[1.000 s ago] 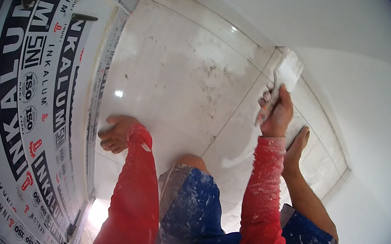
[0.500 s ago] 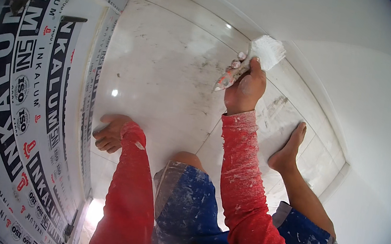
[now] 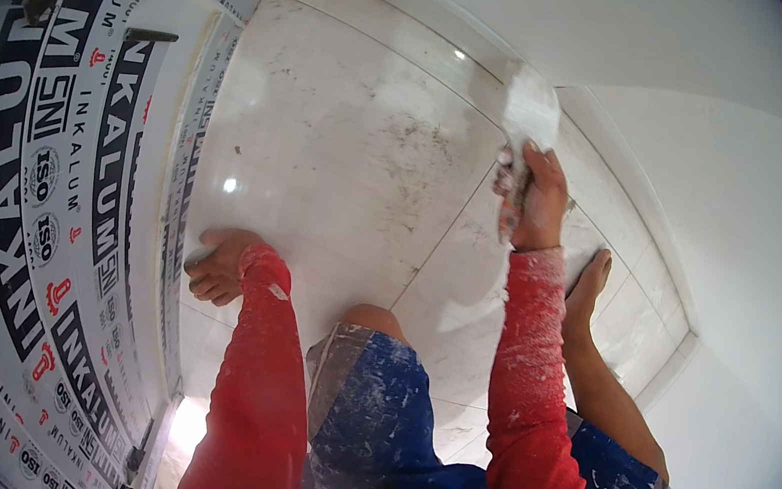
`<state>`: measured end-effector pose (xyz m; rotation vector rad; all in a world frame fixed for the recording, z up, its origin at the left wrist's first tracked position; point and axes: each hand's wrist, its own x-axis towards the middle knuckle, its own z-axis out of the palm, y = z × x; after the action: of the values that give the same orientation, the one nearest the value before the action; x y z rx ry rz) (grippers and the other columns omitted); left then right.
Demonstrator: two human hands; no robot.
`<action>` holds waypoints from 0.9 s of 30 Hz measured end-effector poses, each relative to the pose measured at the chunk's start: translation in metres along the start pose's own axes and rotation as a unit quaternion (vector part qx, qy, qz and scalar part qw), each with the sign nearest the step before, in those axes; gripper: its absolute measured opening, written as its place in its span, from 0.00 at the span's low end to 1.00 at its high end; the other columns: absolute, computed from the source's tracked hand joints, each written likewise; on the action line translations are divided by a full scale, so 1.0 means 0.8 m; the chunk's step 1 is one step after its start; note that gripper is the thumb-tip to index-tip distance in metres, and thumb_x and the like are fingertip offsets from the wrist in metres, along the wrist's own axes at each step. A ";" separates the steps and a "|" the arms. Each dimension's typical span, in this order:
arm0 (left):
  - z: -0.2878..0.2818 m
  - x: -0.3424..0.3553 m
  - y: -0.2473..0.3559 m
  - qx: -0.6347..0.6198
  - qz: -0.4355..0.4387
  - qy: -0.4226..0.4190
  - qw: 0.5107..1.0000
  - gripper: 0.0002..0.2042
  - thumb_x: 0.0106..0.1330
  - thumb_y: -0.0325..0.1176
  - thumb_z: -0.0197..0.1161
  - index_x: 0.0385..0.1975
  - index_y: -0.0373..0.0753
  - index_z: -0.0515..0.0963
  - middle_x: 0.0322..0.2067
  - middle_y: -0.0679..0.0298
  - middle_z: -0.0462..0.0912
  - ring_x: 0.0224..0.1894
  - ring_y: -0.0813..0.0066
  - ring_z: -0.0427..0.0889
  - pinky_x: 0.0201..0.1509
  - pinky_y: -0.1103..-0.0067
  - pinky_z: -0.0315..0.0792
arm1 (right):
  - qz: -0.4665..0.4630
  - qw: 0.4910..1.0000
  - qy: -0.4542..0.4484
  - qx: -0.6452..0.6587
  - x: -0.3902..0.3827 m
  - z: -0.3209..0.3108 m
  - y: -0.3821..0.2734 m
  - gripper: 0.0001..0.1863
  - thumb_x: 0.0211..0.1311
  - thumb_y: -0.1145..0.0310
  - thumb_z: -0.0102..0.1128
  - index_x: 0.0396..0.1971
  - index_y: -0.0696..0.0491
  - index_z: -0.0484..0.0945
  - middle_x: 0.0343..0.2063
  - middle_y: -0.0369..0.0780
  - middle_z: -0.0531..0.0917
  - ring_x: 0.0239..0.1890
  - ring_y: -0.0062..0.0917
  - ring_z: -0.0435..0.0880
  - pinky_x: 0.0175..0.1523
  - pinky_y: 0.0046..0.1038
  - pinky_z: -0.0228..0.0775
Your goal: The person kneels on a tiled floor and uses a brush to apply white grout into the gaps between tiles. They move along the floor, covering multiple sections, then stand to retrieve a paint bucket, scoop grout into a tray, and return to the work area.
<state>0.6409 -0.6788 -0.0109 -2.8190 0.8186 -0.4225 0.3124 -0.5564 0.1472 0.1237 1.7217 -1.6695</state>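
Over pale tiles [image 3: 330, 114] — two hands [image 3: 224, 266]; the right hand [image 3: 541, 198] holds one brush [image 3: 533, 109].

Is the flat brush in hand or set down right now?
In hand: the right hand grips the flat brush by its handle, white head pointing away from the person. Cannot tell whether it touches the tiled floor.

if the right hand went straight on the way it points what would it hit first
The brush in the right hand would likely meet the white wall first, near its base; depth is unclear.
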 end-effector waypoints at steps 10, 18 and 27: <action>0.012 0.000 -0.002 0.047 0.003 -0.010 0.999 0.25 0.70 0.46 0.45 0.60 0.34 0.63 0.56 0.40 0.69 0.53 0.38 0.72 0.55 0.48 0.65 | -0.010 0.971 -0.008 -0.238 0.028 -0.081 -0.037 0.15 0.67 0.66 0.56 0.50 0.56 0.72 0.27 0.38 0.82 0.19 0.16 0.72 0.22 0.19 0.65; -0.002 -0.006 0.001 0.003 -0.004 -0.002 1.000 0.25 0.70 0.46 0.45 0.60 0.33 0.63 0.55 0.40 0.69 0.53 0.37 0.72 0.55 0.47 0.66 | -0.056 0.952 -0.076 -0.291 0.019 -0.090 -0.082 0.15 0.67 0.69 0.57 0.50 0.58 0.72 0.29 0.38 0.83 0.22 0.14 0.72 0.26 0.18 0.64; 0.008 -0.006 -0.003 -0.014 -0.026 0.016 0.999 0.25 0.71 0.45 0.45 0.60 0.33 0.63 0.55 0.39 0.69 0.53 0.37 0.72 0.55 0.47 0.66 | -0.039 0.964 -0.011 -0.265 -0.002 -0.057 -0.069 0.15 0.66 0.68 0.59 0.49 0.56 0.73 0.27 0.38 0.83 0.17 0.14 0.71 0.21 0.18 0.62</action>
<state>0.6403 -0.6736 -0.0172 -2.8727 0.7638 -0.4676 0.2650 -0.5228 0.1890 -0.2153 2.1131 -1.2013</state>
